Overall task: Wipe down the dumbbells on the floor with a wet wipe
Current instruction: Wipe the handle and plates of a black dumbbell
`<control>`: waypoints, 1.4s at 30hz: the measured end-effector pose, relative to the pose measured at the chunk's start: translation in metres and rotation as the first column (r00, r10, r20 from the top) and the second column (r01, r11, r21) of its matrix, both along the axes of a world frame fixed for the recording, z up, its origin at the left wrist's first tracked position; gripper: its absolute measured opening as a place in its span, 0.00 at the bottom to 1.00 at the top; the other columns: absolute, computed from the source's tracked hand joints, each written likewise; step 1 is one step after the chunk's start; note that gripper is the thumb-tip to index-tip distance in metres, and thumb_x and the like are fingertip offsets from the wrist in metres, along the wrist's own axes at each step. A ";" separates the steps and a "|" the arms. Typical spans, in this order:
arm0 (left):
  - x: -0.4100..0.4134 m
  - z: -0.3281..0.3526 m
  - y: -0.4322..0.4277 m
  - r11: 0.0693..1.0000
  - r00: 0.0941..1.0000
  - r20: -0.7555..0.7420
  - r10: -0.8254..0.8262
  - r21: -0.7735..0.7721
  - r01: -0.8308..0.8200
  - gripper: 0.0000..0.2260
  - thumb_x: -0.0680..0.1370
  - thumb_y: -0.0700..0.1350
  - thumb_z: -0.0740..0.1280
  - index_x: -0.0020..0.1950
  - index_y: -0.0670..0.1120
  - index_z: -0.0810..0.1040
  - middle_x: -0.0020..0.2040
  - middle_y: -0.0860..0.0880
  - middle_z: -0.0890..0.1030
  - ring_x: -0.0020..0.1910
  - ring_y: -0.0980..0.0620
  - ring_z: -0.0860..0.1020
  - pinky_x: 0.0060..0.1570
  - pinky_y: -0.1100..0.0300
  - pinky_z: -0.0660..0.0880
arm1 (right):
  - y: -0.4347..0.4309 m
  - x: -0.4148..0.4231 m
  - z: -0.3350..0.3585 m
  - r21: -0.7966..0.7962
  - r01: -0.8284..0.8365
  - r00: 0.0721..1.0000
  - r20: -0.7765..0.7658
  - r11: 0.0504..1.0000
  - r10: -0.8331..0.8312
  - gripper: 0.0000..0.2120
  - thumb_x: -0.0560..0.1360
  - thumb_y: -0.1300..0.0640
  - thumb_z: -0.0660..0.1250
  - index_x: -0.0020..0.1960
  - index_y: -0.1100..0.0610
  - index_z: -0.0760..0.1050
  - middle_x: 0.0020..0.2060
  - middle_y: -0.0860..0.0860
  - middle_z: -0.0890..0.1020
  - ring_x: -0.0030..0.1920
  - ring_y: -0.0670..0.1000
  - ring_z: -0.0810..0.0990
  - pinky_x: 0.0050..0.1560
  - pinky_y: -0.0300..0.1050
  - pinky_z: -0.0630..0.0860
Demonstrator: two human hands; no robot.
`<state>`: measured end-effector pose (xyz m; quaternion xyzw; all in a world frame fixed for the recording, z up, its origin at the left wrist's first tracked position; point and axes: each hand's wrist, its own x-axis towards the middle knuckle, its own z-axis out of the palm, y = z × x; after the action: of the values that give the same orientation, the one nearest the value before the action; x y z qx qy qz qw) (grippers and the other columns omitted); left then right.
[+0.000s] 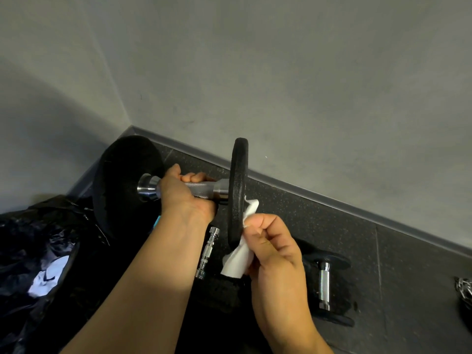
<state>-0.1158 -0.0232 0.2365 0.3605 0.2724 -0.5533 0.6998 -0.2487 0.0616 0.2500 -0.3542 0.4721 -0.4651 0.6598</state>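
Right hand (275, 254), low in the frame, pinches a wet wipe (240, 259) against one plate's rim while the left hand (186, 192) grips the raised dumbbell (204, 186) mid-frame, apparently steadying it; another dumbbell (324, 287) waits on the floor (408, 264), lower right.

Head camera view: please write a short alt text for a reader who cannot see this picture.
A person's left hand holds a dumbbell up by its metal handle while the right hand presses a white wet wipe against the rim of its right black plate. Another dumbbell lies on the dark floor by a grey wall, a black plastic bag at left.
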 end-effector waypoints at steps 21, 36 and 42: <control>-0.019 0.011 0.003 0.997 0.998 0.001 -0.065 -0.040 0.065 0.20 0.79 0.44 0.61 0.28 0.47 0.61 0.20 0.52 0.63 0.21 0.55 0.63 0.35 0.60 0.70 | -0.101 0.012 0.018 -0.300 0.113 0.978 -0.134 0.947 -0.159 0.05 0.79 0.62 0.62 0.50 0.63 0.76 0.35 0.47 0.76 0.31 0.39 0.73 0.35 0.31 0.72; -0.025 0.010 0.004 0.991 0.992 0.032 -0.119 -0.050 0.121 0.19 0.79 0.44 0.60 0.28 0.48 0.60 0.21 0.52 0.62 0.19 0.56 0.61 0.30 0.63 0.66 | -0.114 -0.002 -0.031 -0.020 0.104 0.962 -0.251 0.994 -0.106 0.17 0.80 0.63 0.61 0.32 0.57 0.68 0.22 0.47 0.71 0.24 0.46 0.69 0.27 0.41 0.70; -0.023 0.014 0.001 0.993 0.997 0.046 -0.068 -0.092 0.072 0.20 0.79 0.44 0.60 0.27 0.48 0.60 0.22 0.53 0.61 0.21 0.56 0.60 0.30 0.63 0.64 | -0.084 -0.006 -0.052 0.128 0.099 0.979 -0.191 0.987 -0.074 0.11 0.80 0.63 0.62 0.39 0.61 0.74 0.25 0.51 0.74 0.23 0.47 0.71 0.22 0.38 0.70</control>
<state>-0.1393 -0.0218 0.2504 0.3484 0.2185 -0.5820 0.7016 -0.2544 -0.0222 0.1982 -0.3290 0.5772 -0.4251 0.6148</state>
